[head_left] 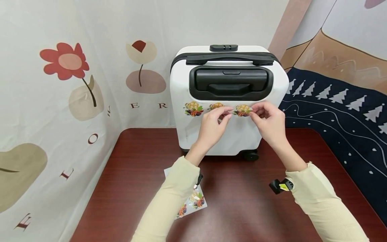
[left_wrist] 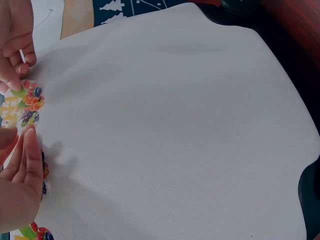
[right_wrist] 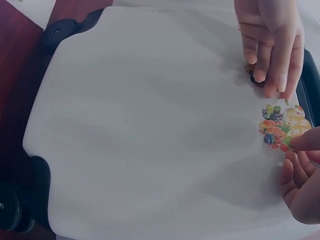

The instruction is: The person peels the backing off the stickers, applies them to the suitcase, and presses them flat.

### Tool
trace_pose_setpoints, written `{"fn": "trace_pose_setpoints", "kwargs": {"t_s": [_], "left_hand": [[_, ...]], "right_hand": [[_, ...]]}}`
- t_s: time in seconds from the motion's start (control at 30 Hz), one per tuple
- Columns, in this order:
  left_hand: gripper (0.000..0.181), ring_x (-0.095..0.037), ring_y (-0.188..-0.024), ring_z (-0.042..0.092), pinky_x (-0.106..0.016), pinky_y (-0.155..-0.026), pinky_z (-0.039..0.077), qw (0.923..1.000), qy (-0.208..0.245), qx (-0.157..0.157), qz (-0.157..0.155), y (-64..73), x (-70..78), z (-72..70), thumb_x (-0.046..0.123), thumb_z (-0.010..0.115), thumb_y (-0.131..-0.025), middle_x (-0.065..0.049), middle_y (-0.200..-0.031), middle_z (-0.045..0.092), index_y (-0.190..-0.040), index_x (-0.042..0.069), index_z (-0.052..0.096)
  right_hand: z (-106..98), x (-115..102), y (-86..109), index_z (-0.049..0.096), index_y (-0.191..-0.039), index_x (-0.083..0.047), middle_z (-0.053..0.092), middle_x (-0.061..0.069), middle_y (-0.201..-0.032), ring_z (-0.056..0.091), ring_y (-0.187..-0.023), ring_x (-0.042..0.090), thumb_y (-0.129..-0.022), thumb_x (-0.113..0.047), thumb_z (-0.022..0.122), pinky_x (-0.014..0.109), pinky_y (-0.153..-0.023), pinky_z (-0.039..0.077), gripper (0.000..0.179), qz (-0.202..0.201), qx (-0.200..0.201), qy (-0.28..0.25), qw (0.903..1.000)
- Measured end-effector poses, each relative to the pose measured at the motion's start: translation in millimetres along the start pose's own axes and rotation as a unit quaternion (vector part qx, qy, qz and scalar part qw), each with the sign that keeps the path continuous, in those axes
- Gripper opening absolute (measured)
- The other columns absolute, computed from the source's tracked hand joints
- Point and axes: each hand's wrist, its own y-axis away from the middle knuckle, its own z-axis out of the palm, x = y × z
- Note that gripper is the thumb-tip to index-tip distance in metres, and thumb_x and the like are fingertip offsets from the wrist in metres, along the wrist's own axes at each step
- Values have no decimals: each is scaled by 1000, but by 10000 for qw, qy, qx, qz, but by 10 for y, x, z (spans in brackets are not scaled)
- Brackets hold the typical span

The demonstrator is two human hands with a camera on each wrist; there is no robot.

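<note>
A white suitcase stands upright, its face towards me. Both hands hold a fruit-print sticker by its two side edges, right against the suitcase face below the black handle recess. The left hand pinches the left edge between thumb and fingers; the right hand pinches the opposite edge. Two similar stickers lie on the face to the left: one whole sticker and a middle sticker partly hidden by the left hand. In the right wrist view, the held sticker shows between the fingertips.
On the red-brown table, a sticker sheet lies partly beneath the left forearm. Black wheels support the suitcase. Behind it hangs a printed white cloth, with a dark tree-patterned cloth at the right.
</note>
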Motion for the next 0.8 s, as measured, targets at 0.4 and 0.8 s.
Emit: {"fn": "trace_pose_setpoints", "kwargs": {"t_s": [0.4,0.8], "left_hand": [[14,-11,-69,60,-16,-63,45,9937,-648,736,551,-31,-33,74,12,62,-87,-4,-89,69,-98,7,70],[10,-12,-72,64,-18,-66,48,9836,-1095,1114,904,-44,-79,157,13,65,-85,-4,-88,69,-91,7,71]], "right_hand": [[56,25,0,61,-81,6,57,13,-74,46,-63,6,-75,10,65,14,-58,38,8,-756,291,321,9962],[97,92,6,59,-80,6,54,16,-75,48,-64,18,-75,9,66,14,-59,36,10,-1286,391,646,9888]]}}
